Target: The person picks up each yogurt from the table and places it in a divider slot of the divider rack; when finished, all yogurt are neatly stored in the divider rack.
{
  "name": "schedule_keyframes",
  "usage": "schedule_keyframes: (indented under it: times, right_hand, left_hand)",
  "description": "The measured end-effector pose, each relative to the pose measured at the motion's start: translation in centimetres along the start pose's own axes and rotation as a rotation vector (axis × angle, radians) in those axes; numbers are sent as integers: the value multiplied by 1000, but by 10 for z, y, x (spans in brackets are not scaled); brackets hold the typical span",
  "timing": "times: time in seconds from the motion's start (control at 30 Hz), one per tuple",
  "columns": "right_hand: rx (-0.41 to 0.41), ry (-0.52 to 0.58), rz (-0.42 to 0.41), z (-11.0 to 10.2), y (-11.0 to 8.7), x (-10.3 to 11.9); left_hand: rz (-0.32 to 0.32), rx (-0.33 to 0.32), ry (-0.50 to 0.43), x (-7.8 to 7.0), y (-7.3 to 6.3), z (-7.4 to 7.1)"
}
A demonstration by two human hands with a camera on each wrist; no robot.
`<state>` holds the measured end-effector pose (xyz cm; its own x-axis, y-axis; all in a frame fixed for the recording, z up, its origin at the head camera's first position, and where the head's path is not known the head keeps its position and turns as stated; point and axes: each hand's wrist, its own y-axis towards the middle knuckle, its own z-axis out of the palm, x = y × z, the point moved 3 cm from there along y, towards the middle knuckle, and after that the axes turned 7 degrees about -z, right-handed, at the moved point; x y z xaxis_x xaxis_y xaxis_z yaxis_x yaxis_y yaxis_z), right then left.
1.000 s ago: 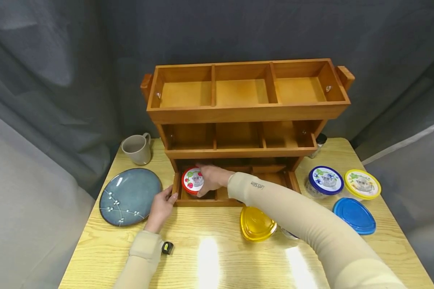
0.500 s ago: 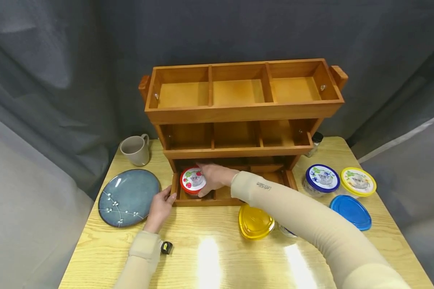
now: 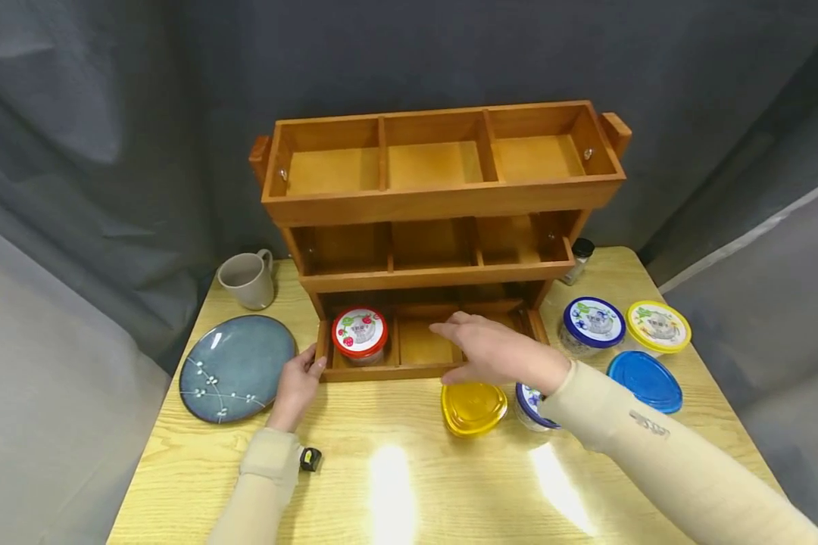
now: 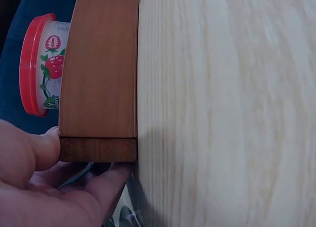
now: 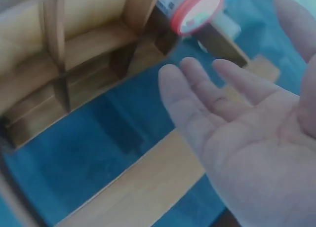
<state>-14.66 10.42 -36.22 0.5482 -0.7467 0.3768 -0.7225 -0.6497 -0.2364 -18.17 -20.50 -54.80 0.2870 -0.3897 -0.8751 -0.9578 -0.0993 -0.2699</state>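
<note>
A tub with a red lid (image 3: pixel 360 331) and a strawberry print stands in the left compartment of the wooden box's bottom tray (image 3: pixel 382 373). My left hand (image 3: pixel 296 384) holds that tray's front left corner; in the left wrist view its thumb (image 4: pixel 47 148) lies at the rim and its fingers along the end. My right hand (image 3: pixel 494 350) is over the right part of the tray, fingers extended and nothing in them. Just in front of the tray, below that hand, are a container with a clear yellow lid (image 3: pixel 473 409) and a dark-blue-lidded tub (image 3: pixel 530 397), partly covered by the hand and sleeve.
Two stepped upper tiers (image 3: pixel 443 193) overhang the bottom tray. On the right are another dark-blue-lidded tub (image 3: pixel 593 323), a yellow-lidded tub (image 3: pixel 658 327), a light-blue lidded container (image 3: pixel 645 381) and a black-capped jar (image 3: pixel 578 261). A blue plate (image 3: pixel 238 367) and a mug (image 3: pixel 248 280) stand left.
My right hand has let go of the red-lidded tub and moved right, leaving it in the left compartment. The left hand stays on the tray's corner.
</note>
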Motion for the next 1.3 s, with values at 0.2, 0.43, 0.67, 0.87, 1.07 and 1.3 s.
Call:
schedule_keyframes:
  times: [0.2, 0.43, 0.67, 0.87, 1.07, 1.3]
  right_hand:
    - [-204, 127, 155, 27, -50, -7]
    - [-498, 132, 209, 74, -67, 0]
    - [-610, 67, 260, 105, -65, -1]
    - [-627, 22, 270, 113, -64, -5]
    - [-597, -23, 289, 114, -63, -9]
    - [-558, -13, 290, 116, -61, -8]
  left_hand:
    - [-1, -8, 16, 1, 1, 0]
    - [-14, -29, -22, 1, 0, -2]
    - [-18, -10, -61, 1, 0, 0]
    - [-6, -18, -62, 2, 1, 2]
    - [-15, -18, -71, 2, 2, 2]
    - [-29, -2, -64, 3, 1, 1]
